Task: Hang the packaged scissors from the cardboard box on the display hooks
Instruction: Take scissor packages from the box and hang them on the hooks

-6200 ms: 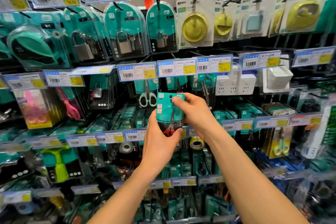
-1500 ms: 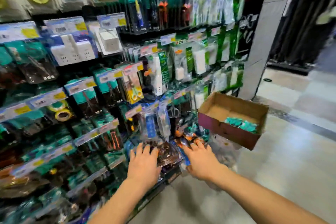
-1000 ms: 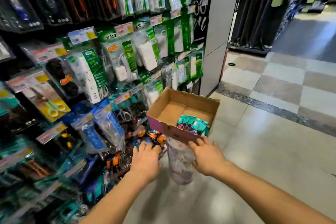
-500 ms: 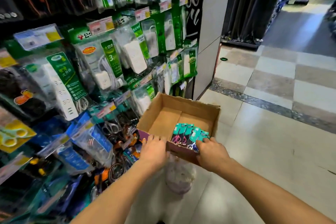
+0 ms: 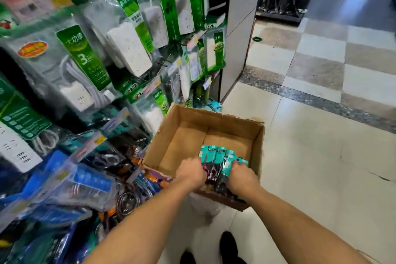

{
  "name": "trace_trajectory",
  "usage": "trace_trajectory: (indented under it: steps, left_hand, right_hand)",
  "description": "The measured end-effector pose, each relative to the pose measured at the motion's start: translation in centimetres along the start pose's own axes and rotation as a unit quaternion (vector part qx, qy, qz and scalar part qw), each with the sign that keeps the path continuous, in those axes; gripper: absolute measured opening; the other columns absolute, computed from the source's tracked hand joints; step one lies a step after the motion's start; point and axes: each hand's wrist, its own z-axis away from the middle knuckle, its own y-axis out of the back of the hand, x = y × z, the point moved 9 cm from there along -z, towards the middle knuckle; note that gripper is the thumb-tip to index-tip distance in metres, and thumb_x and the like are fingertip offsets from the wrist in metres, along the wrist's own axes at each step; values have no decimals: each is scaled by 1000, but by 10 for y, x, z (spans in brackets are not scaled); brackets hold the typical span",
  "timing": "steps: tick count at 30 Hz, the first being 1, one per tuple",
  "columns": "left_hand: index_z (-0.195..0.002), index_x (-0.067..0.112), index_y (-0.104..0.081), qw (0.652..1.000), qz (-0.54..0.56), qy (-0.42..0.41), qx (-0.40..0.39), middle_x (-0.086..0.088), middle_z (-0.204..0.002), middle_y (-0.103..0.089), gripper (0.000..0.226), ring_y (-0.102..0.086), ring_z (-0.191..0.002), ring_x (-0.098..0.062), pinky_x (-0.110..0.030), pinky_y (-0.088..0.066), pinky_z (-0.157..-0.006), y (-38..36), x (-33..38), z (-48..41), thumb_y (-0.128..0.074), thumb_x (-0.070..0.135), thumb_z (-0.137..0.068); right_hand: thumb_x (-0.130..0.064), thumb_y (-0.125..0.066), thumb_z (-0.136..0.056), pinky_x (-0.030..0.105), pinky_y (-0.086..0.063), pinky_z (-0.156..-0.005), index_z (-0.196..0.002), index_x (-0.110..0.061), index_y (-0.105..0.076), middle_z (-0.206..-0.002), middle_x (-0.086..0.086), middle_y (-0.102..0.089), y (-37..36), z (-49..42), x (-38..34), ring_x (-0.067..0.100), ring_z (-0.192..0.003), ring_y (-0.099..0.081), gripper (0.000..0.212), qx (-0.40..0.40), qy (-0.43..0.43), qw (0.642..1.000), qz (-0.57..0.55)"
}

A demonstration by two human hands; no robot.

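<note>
An open cardboard box [image 5: 182,135] sits low beside the display rack, its near wall towards me. Several teal-carded packaged scissors [image 5: 216,159] lie bunched at its near right corner. My left hand [image 5: 190,172] reaches into the box and curls round the left side of the bunch. My right hand [image 5: 242,178] curls round its right side. Both hands hide the lower halves of the packs. The hooks with hung scissors are out of frame.
The rack on the left holds bagged power strips [image 5: 128,47] up high and blue and teal packs [image 5: 64,188] lower down. A grey pillar [image 5: 240,17] ends the rack. Tiled floor [image 5: 321,167] stretches to the right. My shoes [image 5: 227,246] show below.
I have turned from the scissor hooks to the box on the right. Both hands went from the box's near edge into the box and closed round the bunch of packs.
</note>
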Motion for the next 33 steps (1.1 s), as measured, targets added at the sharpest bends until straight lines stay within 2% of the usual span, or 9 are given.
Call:
trace_trajectory:
  steps: [3, 5, 8, 14, 18, 25, 28, 31, 33]
  left_hand:
    - [-121, 11, -64, 997, 44, 49, -41, -13, -122, -68, 42, -64, -114, -33, -40, -55, -95, -24, -1, -34, -59, 33, -85]
    - [-124, 10, -63, 992, 70, 83, -68, -12, -126, -66, 46, -63, -117, -32, -38, -54, -96, -38, -1, -50, -64, 35, -85]
    - [-130, 10, -59, 986, 89, 113, -89, -12, -131, -64, 57, -61, -121, -30, -35, -52, -97, -55, 0, -72, -70, 42, -84]
    - [-139, 12, -46, 987, 69, 139, -46, -12, -138, -51, 77, -49, -130, -32, -39, -44, -105, -61, -2, -85, -79, 45, -77]
    - [-137, 13, -50, 980, 88, 168, -55, -11, -138, -53, 91, -51, -129, -31, -38, -46, -105, -66, -8, -86, -85, 52, -63]
    - [-137, 8, -47, 979, 130, 156, -32, -14, -137, -48, 90, -51, -128, -33, -35, -43, -106, -48, -7, -74, -86, 43, -65]
    - [-136, 9, -48, 981, 136, 139, -17, -15, -137, -47, 88, -48, -129, -33, -35, -41, -109, -33, -12, -63, -84, 43, -65]
    - [-135, 10, -49, 983, 142, 120, -2, -14, -136, -44, 86, -45, -130, -34, -36, -39, -110, -19, -18, -51, -83, 48, -65]
    - [-132, 11, -49, 984, 144, 105, 16, -12, -133, -42, 84, -43, -129, -35, -38, -37, -111, -6, -23, -40, -81, 49, -65]
  right_hand:
    - [-36, -62, -92, 41, -49, -98, -157, -13, -8, -151, 25, -32, -19, -28, 14, 38, -123, -57, 87, -23, -65, 995, -74]
    - [-46, -65, -89, 42, -49, -100, -157, -15, -3, -154, 28, -21, -30, -40, 20, 42, -122, -57, 97, -29, -90, 990, -103]
    - [-54, -66, -87, 42, -43, -106, -157, -13, 2, -157, 31, -11, -40, -53, 24, 43, -132, -46, 106, -35, -102, 989, -98]
    - [-47, -68, -86, 45, -39, -108, -158, -16, -5, -154, 20, -25, -37, -66, 18, 39, -136, -32, 101, 5, -61, 994, -89]
    - [-38, -68, -89, 45, -38, -110, -158, -18, -6, -157, 15, -22, -29, -69, 21, 35, -137, -30, 95, 36, -54, 995, -76]
    - [-25, -68, -90, 45, -41, -107, -158, -19, -6, -149, 15, -32, -16, -62, 9, 33, -133, -36, 92, 92, -29, 991, -89]
    - [-14, -68, -90, 50, -46, -105, -157, -26, -5, -148, 12, -35, -13, -58, 0, 34, -134, -45, 93, 85, -9, 982, -167]
    - [-10, -68, -88, 53, -46, -105, -157, -26, -7, -149, 8, -45, -9, -54, 0, 33, -133, -51, 94, 80, -27, 964, -252]
    - [-9, -69, -88, 48, -45, -106, -156, -22, -20, -146, 6, -52, -2, -49, 1, 29, -132, -53, 84, 79, -49, 942, -324]
